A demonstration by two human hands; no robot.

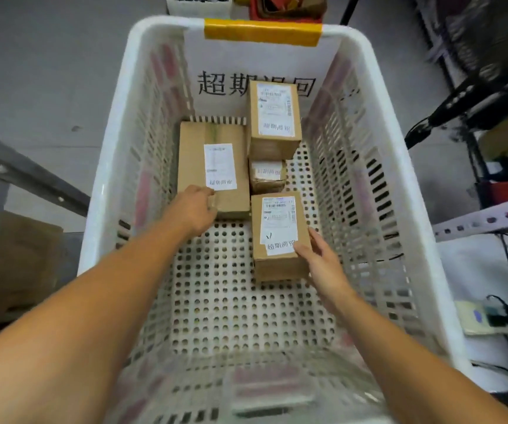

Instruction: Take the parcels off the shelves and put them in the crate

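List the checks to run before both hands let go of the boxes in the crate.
1. Right hand grip on the nearest box: fingers round its right edge, ok.
2. Left hand grip on the large flat box: holds its near corner, ok.
3. Nearest box fully down on the crate floor: cannot tell.
4. Labels up on these, the small box and the tall box: ok.
5. Bare floor left for more parcels: ok.

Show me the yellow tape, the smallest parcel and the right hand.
yellow tape (261, 32): head view, middle of the strip.
smallest parcel (266, 172): head view, its top label.
right hand (322, 261): head view, back of hand.
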